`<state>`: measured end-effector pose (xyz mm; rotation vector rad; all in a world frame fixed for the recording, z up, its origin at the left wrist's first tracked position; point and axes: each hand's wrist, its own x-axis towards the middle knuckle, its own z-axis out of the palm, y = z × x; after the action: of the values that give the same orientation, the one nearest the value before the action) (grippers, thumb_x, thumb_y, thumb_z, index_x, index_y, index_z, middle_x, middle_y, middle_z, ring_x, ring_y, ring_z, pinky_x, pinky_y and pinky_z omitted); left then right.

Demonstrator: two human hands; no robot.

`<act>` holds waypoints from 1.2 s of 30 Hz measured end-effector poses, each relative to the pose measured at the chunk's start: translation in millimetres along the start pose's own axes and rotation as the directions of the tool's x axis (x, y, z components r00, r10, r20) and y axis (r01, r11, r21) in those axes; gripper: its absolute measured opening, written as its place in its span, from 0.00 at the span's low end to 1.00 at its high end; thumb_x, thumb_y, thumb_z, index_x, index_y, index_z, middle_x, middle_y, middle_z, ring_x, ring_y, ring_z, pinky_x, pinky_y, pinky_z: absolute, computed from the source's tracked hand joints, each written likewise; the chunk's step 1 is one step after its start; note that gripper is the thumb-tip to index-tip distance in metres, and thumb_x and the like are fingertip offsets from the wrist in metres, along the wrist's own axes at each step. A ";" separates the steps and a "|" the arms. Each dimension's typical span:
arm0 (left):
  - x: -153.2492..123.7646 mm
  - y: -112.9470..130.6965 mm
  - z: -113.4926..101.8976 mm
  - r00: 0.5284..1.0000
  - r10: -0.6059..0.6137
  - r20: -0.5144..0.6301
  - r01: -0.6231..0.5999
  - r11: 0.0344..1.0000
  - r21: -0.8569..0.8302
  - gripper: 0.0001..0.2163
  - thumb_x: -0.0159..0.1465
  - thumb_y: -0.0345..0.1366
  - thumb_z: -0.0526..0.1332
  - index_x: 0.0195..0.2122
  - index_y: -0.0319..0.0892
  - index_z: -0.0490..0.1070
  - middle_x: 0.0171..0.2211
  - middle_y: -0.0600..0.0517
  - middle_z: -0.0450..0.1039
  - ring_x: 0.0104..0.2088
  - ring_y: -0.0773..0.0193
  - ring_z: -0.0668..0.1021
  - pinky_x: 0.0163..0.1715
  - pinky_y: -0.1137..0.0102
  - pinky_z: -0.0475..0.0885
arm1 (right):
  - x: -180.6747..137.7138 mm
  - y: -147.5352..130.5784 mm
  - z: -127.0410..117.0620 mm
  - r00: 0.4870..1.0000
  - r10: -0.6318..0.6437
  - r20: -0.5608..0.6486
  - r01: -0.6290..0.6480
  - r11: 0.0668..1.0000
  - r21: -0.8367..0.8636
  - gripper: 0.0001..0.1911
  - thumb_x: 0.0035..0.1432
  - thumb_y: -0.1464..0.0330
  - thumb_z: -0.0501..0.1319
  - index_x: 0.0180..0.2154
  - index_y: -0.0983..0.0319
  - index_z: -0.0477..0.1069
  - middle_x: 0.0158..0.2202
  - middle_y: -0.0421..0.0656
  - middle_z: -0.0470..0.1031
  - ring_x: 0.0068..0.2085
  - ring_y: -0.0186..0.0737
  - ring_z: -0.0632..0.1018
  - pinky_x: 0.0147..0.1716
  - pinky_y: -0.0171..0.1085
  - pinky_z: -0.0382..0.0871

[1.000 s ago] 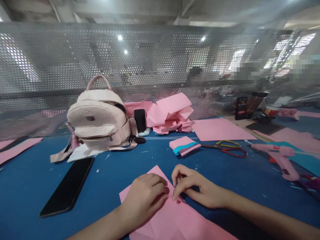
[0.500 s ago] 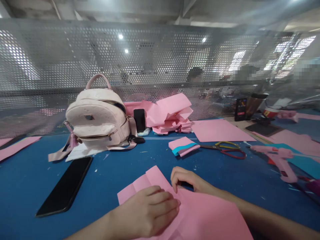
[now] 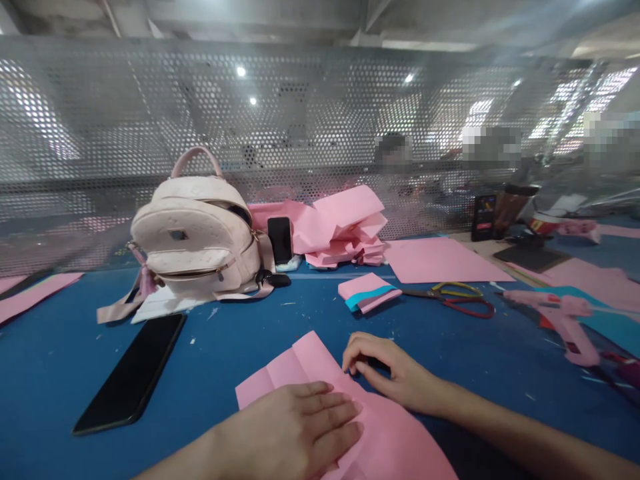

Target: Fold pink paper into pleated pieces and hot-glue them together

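A creased sheet of pink paper point(image 3: 395, 437) lies at the front of the table, with fold lines across its upper left part. My left hand point(image 3: 300, 427) rests flat on it, fingers stretched out and pressing down. At the sheet's upper right edge is my right hand point(image 3: 387, 370), its fingers loosely curled and the thumb apart from them; I see no paper between them. Beyond it sits a small folded pink piece with a blue band point(image 3: 369, 293). Scissors point(image 3: 463, 300) with yellow and red handles lie beside that piece.
A pale pink backpack point(image 3: 195, 230) stands at the back left, near crumpled pink paper point(image 3: 345, 223). A black phone point(image 3: 131, 373) lies at the left. On the right are a pink glue gun point(image 3: 567, 320) and a flat pink sheet point(image 3: 445, 260). A perforated metal screen point(image 3: 310, 133) closes the back.
My right hand has let go of the pink paper, and the right part of the sheet has dropped below my wrist. My left hand's fingers have straightened out on the sheet.
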<state>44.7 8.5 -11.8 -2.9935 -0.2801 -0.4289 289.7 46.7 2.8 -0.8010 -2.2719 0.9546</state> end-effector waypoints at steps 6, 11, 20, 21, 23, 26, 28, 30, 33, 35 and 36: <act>4.4 1.6 -13.0 0.990 -0.011 0.144 0.011 1.000 0.002 0.24 0.74 0.43 0.46 0.65 0.35 0.54 0.65 0.47 0.60 0.63 0.60 0.66 0.64 0.65 0.59 | 2.2 -3.6 -17.4 0.975 0.130 0.180 -0.106 0.985 -0.138 0.06 0.55 0.77 0.58 0.32 0.61 0.71 0.29 0.36 0.74 0.29 0.31 0.70 0.31 0.30 0.63; 5.1 2.1 -10.6 0.995 -0.004 0.098 0.004 1.000 -0.001 0.22 0.73 0.43 0.48 0.63 0.36 0.58 0.62 0.48 0.66 0.61 0.59 0.70 0.64 0.65 0.60 | 0.2 4.5 -26.0 0.920 0.093 0.380 -0.072 0.995 -0.071 0.03 0.54 0.71 0.65 0.33 0.62 0.76 0.29 0.37 0.74 0.31 0.32 0.73 0.34 0.31 0.66; 0.7 6.4 2.5 0.999 -0.044 -0.008 0.044 0.999 0.011 0.20 0.72 0.41 0.52 0.62 0.36 0.61 0.61 0.47 0.67 0.59 0.59 0.71 0.61 0.64 0.65 | 2.4 1.1 -31.9 0.899 0.075 0.432 -0.047 0.996 -0.074 0.05 0.53 0.71 0.66 0.35 0.62 0.77 0.30 0.38 0.72 0.32 0.33 0.72 0.34 0.31 0.65; 0.8 6.4 3.6 0.999 -0.050 -0.019 0.050 0.999 0.010 0.20 0.72 0.41 0.52 0.62 0.36 0.61 0.61 0.48 0.67 0.59 0.59 0.70 0.61 0.65 0.64 | 2.5 1.1 -31.9 0.901 0.076 0.427 -0.048 0.996 -0.075 0.05 0.53 0.72 0.66 0.35 0.62 0.77 0.30 0.37 0.71 0.32 0.33 0.72 0.33 0.31 0.65; 1.5 5.9 4.2 0.998 -0.049 -0.037 0.049 0.999 0.013 0.20 0.71 0.40 0.53 0.61 0.37 0.62 0.61 0.48 0.67 0.59 0.60 0.71 0.61 0.66 0.64 | 2.4 2.7 -30.4 0.912 0.073 0.404 -0.046 0.996 -0.077 0.04 0.53 0.72 0.65 0.34 0.62 0.77 0.29 0.37 0.70 0.31 0.33 0.72 0.30 0.30 0.63; 3.4 5.1 2.2 0.998 -0.034 -0.045 0.035 0.999 0.018 0.19 0.71 0.38 0.55 0.59 0.36 0.64 0.59 0.47 0.70 0.55 0.60 0.73 0.59 0.67 0.66 | 1.5 7.3 -25.9 0.929 0.038 0.369 -0.009 0.997 -0.079 0.02 0.56 0.70 0.65 0.32 0.62 0.77 0.27 0.37 0.69 0.30 0.33 0.71 0.29 0.30 0.62; 3.9 5.1 1.0 0.999 -0.029 -0.045 0.030 0.999 0.016 0.16 0.70 0.38 0.55 0.57 0.36 0.67 0.58 0.47 0.71 0.53 0.60 0.75 0.58 0.67 0.67 | 0.6 10.8 -23.2 0.935 0.008 0.354 0.023 0.996 -0.085 0.05 0.57 0.67 0.66 0.31 0.62 0.77 0.26 0.37 0.69 0.30 0.33 0.72 0.29 0.30 0.61; 3.4 5.7 1.1 0.998 -0.035 -0.043 0.035 0.999 -0.003 0.14 0.71 0.39 0.55 0.53 0.39 0.69 0.56 0.47 0.72 0.53 0.60 0.75 0.58 0.67 0.67 | -0.3 13.9 -21.4 0.939 -0.013 0.343 0.046 0.995 -0.088 0.09 0.59 0.63 0.65 0.31 0.62 0.77 0.26 0.37 0.70 0.31 0.33 0.72 0.30 0.31 0.61; 1.5 6.6 2.8 0.998 -0.063 -0.028 0.062 0.997 -0.045 0.13 0.71 0.40 0.54 0.52 0.40 0.70 0.56 0.48 0.73 0.54 0.60 0.75 0.58 0.68 0.66 | -0.8 16.5 -20.0 0.943 -0.035 0.330 0.062 0.996 -0.070 0.12 0.61 0.60 0.64 0.30 0.61 0.78 0.26 0.38 0.69 0.30 0.33 0.72 0.29 0.31 0.61; 0.5 6.7 3.4 0.997 -0.070 -0.023 0.069 0.996 -0.054 0.15 0.71 0.40 0.54 0.54 0.39 0.68 0.57 0.47 0.72 0.54 0.61 0.75 0.59 0.68 0.66 | -0.4 16.7 -19.9 0.946 -0.039 0.321 0.061 0.996 -0.061 0.13 0.61 0.60 0.64 0.30 0.62 0.77 0.25 0.37 0.69 0.30 0.33 0.71 0.29 0.31 0.61; 0.3 6.5 3.2 0.998 -0.065 -0.025 0.063 0.997 -0.049 0.16 0.71 0.39 0.54 0.56 0.38 0.67 0.58 0.47 0.71 0.55 0.61 0.74 0.59 0.68 0.66 | 0.0 16.3 -20.0 0.948 -0.036 0.317 0.058 0.996 -0.062 0.12 0.61 0.61 0.64 0.30 0.62 0.77 0.25 0.37 0.68 0.29 0.33 0.71 0.29 0.31 0.60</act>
<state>47.1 2.6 -15.3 -3.0300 -0.3694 -0.4890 308.2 64.8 2.4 -0.6568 -2.5996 1.0477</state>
